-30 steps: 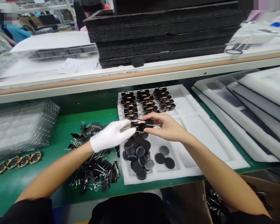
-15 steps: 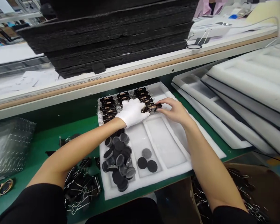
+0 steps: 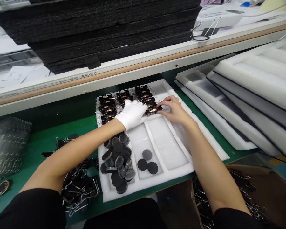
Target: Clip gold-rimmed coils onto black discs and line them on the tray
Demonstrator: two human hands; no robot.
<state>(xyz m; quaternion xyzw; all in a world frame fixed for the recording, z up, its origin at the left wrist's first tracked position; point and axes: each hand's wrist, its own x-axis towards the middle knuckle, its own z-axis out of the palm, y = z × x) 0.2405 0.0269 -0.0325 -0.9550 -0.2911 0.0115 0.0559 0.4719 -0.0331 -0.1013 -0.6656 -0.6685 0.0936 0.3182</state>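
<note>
Basically, R hand (image 3: 173,110) has thumb + index pinched on the right-end binder clip (image 3: 159,108) of the front clipped disc (image 3: 153,110), which sits at the near end of the rightmost column (image 3: 143,91), far half of the white foam tray (image 3: 173,173). L hand (image 3: 132,114), gloved, lies over the middle column (image 3: 123,94), fingertips by that same piece's left end; can't tell if it grips, b/c the glove hides contact.

Main risk, imo: wire clip handles are packed v. tight, so one could snag a neighbour & drag it out of line. Glove's low over the middle column too, so a brush there could prob. tip pieces. Uneven pull on one clip might twist the disc or pop the clip off.

Loose dark discs (image 3: 119,161) pile in the near-left compartment, close to L forearm (image 3: 85,143); a low elbow could scatter some. Clip heap (image 3: 81,190) on the green surface (image 3: 82,123), left of tray, might catch the sleeve (image 3: 38,203).
</note>
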